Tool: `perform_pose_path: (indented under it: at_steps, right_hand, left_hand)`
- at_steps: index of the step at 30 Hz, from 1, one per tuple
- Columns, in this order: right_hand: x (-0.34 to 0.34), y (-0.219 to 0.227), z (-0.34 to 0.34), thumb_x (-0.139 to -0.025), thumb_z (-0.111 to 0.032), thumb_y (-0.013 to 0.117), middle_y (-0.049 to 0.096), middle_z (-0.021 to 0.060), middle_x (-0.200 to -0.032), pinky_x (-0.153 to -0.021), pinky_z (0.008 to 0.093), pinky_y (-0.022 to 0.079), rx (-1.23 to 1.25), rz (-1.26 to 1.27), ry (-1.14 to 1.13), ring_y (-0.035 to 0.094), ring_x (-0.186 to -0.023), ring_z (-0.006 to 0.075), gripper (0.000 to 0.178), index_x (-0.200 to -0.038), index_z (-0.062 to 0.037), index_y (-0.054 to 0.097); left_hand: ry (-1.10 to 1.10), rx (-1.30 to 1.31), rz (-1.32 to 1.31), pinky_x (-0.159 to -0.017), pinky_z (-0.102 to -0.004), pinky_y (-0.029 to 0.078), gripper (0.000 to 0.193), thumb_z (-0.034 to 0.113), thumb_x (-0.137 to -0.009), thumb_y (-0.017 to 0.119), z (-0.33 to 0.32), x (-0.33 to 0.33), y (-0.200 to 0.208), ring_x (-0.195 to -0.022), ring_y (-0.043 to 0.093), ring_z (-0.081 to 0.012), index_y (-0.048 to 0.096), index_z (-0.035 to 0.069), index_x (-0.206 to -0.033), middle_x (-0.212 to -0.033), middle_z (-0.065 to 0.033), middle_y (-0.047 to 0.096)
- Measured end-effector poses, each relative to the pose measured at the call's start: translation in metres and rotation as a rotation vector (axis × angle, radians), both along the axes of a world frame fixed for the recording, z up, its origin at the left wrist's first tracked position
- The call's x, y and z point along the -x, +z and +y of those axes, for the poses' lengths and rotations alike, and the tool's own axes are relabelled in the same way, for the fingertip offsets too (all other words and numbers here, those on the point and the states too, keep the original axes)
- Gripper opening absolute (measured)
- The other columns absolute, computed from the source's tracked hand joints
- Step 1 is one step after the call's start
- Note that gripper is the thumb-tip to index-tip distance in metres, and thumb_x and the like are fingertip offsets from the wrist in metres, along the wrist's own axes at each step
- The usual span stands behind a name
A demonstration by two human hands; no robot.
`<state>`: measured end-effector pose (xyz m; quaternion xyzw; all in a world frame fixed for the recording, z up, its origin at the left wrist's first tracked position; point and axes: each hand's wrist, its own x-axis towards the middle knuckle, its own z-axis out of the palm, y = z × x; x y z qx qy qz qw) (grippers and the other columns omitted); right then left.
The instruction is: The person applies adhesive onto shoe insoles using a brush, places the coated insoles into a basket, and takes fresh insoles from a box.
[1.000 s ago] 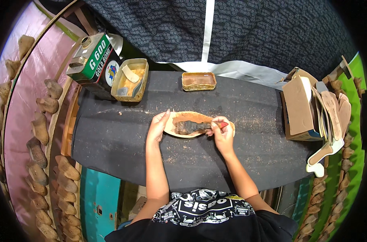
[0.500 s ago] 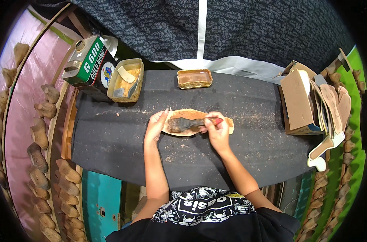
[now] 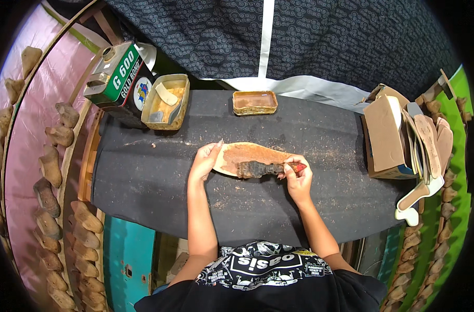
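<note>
A tan shoe insole [image 3: 247, 150], coated brown over much of its upper face, is gripped at its left end by my left hand [image 3: 203, 162], thumb along the rim. Closed around a brush with a red-tipped handle [image 3: 265, 169], my right hand [image 3: 298, 183] is at the insole's right end. The brush's dark, clotted head lies across the insole's near edge, and part of the handle is hidden by my fingers. Behind the insole, on the dark cloth, stands a shallow rectangular tin [image 3: 254, 103] holding brownish stuff.
At the back left are a green-and-black metal can [image 3: 120, 83] and a tub [image 3: 165, 102] with small cut pieces inside. An open cardboard box [image 3: 385, 138] full of insoles stands at the right. Wooden shoe lasts [image 3: 50, 165] line racks on both sides. Crumbs dot the dark tablecloth [image 3: 154, 182].
My right hand has drawn the brush to the right and slightly nearer, baring more of the insole's left part. My left hand keeps its hold on the insole.
</note>
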<state>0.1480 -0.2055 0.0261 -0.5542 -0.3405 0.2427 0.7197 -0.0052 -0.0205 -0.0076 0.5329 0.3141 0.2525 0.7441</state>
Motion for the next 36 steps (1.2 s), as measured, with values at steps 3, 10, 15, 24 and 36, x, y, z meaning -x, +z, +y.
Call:
perform_pose_path:
  at_steps: [3,10,15,24,36]
  right_hand:
    - [0.014,0.010,0.008,-0.079,-0.007,0.051,0.050,0.0023,-0.077,-0.057,0.0194,0.046,-0.058,0.085,0.092,0.051,-0.065,0.0066,0.012,-0.088,-0.0013,0.045]
    - [0.023,0.007,0.017,-0.078,-0.005,0.052,0.050,0.0018,-0.076,-0.058,0.0191,0.044,-0.005,0.050,0.171,0.050,-0.066,0.0059,0.012,-0.087,-0.0001,0.046]
    - [0.008,0.001,-0.002,-0.077,-0.006,0.052,0.051,0.0015,-0.075,-0.058,0.0195,0.045,0.046,-0.012,0.129,0.050,-0.065,0.0060,0.013,-0.087,0.0004,0.046]
    - [-0.011,0.007,-0.009,-0.077,-0.008,0.051,0.048,0.0012,-0.073,-0.053,0.0191,0.045,0.009,0.014,0.011,0.049,-0.061,0.0060,0.011,-0.084,-0.0013,0.047]
    - [-0.008,-0.011,-0.001,-0.078,-0.007,0.050,0.048,0.0011,-0.074,-0.052,0.0187,0.044,0.052,0.037,0.073,0.049,-0.059,0.0060,0.011,-0.088,-0.0037,0.045]
  left_hand:
    - [0.002,0.012,0.007,-0.057,-0.0195,0.042,0.026,0.025,-0.083,0.047,-0.001,-0.001,0.004,-0.062,0.053,-0.0063,0.055,0.000,-0.085,-0.076,-0.0036,0.059]
    - [-0.007,0.047,-0.028,-0.055,-0.0196,0.043,0.027,0.024,-0.084,0.046,-0.001,0.000,0.003,-0.062,0.053,-0.0067,0.054,-0.001,-0.085,-0.076,-0.0042,0.059]
    - [-0.023,0.056,-0.032,-0.056,-0.0194,0.042,0.027,0.024,-0.084,0.045,-0.002,0.000,0.005,-0.061,0.053,-0.0060,0.056,-0.001,-0.083,-0.074,-0.0035,0.059]
    - [0.000,0.037,-0.029,-0.056,-0.0187,0.042,0.026,0.022,-0.084,0.046,-0.002,-0.002,0.004,-0.061,0.052,-0.0052,0.056,-0.001,-0.083,-0.073,-0.0029,0.058]
    - [-0.022,0.026,-0.013,-0.055,-0.0195,0.043,0.027,0.024,-0.084,0.046,0.001,0.000,-0.001,-0.060,0.053,-0.0063,0.055,-0.001,-0.085,-0.073,-0.0037,0.058]
